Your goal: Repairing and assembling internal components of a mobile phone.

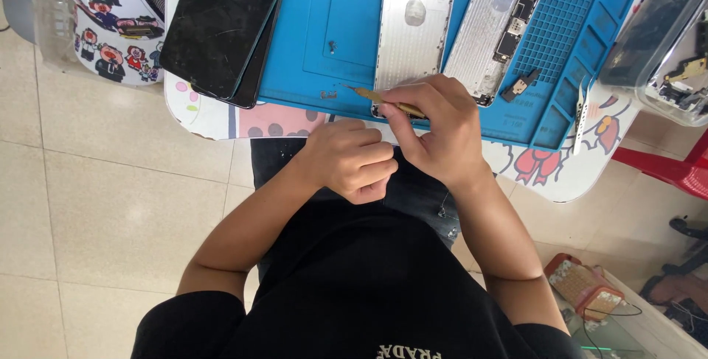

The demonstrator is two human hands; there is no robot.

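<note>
Blue repair mat [354, 35] | right hand [442, 134] grips tweezers [383, 99] by silver phone shell [413, 27] | left hand [354, 160] fisted, empty

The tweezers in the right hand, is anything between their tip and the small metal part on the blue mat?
Nothing visible: the tweezers, held in the right hand, point over bare blue mat toward the small metal part.

A single head-worn camera looks steeply down from above the person's chest, facing forward over the lap toward the blue work mat [346, 42]. The mat fills the upper middle of the picture, close by; tiled floor shows left of it and below.
</note>
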